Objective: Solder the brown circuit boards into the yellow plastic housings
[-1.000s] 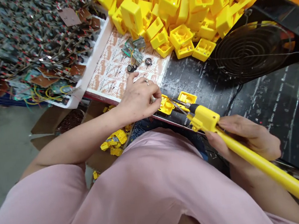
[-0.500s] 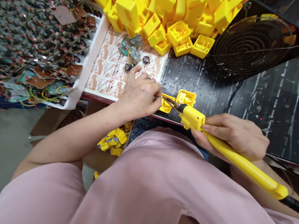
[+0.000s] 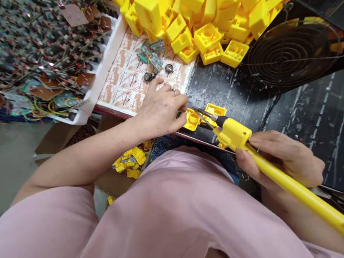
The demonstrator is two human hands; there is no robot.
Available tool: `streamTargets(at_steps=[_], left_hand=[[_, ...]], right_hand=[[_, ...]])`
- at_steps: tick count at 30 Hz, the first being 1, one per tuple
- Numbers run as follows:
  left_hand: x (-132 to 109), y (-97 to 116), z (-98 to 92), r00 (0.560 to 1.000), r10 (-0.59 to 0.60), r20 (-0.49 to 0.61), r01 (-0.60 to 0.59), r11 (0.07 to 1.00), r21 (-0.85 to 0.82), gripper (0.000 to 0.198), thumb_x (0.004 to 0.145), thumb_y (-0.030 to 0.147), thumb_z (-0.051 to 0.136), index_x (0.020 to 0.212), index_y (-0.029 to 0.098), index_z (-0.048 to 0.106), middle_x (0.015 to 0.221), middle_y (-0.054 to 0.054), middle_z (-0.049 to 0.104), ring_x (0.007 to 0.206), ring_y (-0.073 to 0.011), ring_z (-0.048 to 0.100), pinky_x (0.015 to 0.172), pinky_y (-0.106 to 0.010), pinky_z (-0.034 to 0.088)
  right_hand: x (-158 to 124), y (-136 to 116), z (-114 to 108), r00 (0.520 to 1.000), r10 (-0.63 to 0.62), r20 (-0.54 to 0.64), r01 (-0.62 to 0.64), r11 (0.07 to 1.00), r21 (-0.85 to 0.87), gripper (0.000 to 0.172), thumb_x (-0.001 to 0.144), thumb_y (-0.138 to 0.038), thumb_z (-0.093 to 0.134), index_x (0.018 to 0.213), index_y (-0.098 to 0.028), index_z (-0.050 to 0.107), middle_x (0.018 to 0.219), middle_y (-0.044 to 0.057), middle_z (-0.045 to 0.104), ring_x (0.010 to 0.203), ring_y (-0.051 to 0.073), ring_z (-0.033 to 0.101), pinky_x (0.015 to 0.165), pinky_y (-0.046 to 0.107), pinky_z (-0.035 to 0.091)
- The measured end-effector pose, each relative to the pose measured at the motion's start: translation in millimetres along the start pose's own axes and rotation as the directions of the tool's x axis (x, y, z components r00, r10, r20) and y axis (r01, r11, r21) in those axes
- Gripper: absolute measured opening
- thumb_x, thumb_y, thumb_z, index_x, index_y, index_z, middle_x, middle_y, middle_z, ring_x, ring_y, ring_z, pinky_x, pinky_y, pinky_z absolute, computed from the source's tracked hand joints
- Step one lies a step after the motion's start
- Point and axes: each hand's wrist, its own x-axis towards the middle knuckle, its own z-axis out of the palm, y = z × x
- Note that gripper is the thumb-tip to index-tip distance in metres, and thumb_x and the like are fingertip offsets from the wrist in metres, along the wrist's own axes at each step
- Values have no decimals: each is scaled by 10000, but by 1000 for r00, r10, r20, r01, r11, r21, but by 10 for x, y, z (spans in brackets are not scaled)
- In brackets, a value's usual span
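One yellow soldering tool point(image 3: 291, 181), held firmly in the right hand point(image 3: 291, 154), now a little farther right than half a second ago. Maybe a short break between touches, with the tip right by the left yellow box point(image 3: 192, 121), open at the near edge of the black tabletop point(image 3: 236, 89). Cannot tell about touching. Close beside that box, the left hand point(image 3: 161, 109), with thumb and finger near each other; too hidden to tell about a grip. Just to the right, another open yellow box point(image 3: 220, 109). Farther back, a big heap of yellow boxes point(image 3: 148, 16) and a black fan point(image 3: 295, 57). To the left, patterned paper point(image 3: 118, 79), a white tray wall point(image 3: 101, 72), lots of circuit parts point(image 3: 39, 49) and grey floor point(image 3: 4, 145).
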Motion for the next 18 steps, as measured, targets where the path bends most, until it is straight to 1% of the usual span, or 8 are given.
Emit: streamTargets(at_steps=[2,4,6,8,11,13,16,18], left_hand=[[-19,-80,-124,996,-51,-70,42,991,-125,322,829,345,573,1090,190,680,1017,-68,725,971,-235,643,1029,-485,484],[-51,-193,-245,976,-147,-159,111,970,-215,344,897,372,524,1148,178,656,1100,-89,716,964,-201,638,906,-390,512],[-82,-302,-293,953,-233,-195,205,966,-155,346,977,421,430,966,187,684,978,-80,706,902,-188,618,835,-373,489],[-93,-368,-236,950,-265,-168,269,963,0,450,991,499,416,780,196,674,820,-68,666,836,-197,589,799,-385,460],[-52,-371,-28,971,-207,-120,221,967,124,425,905,563,553,740,202,704,753,-61,653,837,-232,596,805,-396,453],[-4,-347,89,983,-159,-97,169,979,116,340,867,497,591,757,206,730,751,-59,669,873,-255,620,843,-413,462],[30,-334,119,993,-116,-24,116,993,-3,247,843,359,560,791,204,745,813,-51,720,886,-243,647,889,-425,471],[1,-330,55,997,-77,18,79,986,-149,246,854,351,551,829,200,745,851,-42,745,855,-214,659,916,-420,480]], right_hand=[[-71,44,11,993,70,-100,-70,998,3,434,798,-204,857,1201,-281,716,906,-4,787,574,140,657,446,275,500],[-133,109,24,982,100,-162,-104,994,-17,559,789,-226,870,1312,-317,695,990,9,801,555,153,646,410,300,458],[-166,170,39,979,44,-201,-49,999,-18,625,778,-217,878,1359,-333,678,1027,8,804,583,163,675,407,295,461],[-161,204,52,978,-7,-209,1,1000,-27,627,780,-199,871,1359,-345,680,1006,-9,801,613,163,695,431,281,487],[-108,195,60,981,-18,-195,6,998,-62,575,807,-204,846,1339,-357,690,924,-31,786,568,144,653,431,279,470],[-80,178,54,983,-38,-180,28,998,-61,571,812,-207,841,1342,-357,690,884,-32,781,538,138,629,420,277,457],[-93,184,25,986,-39,-163,33,999,-39,609,805,-178,840,1363,-363,679,880,-29,783,539,136,631,435,272,480],[-135,206,2,985,-29,-173,27,999,-19,611,792,-160,845,1353,-348,690,917,-19,792,554,135,644,431,267,479]])
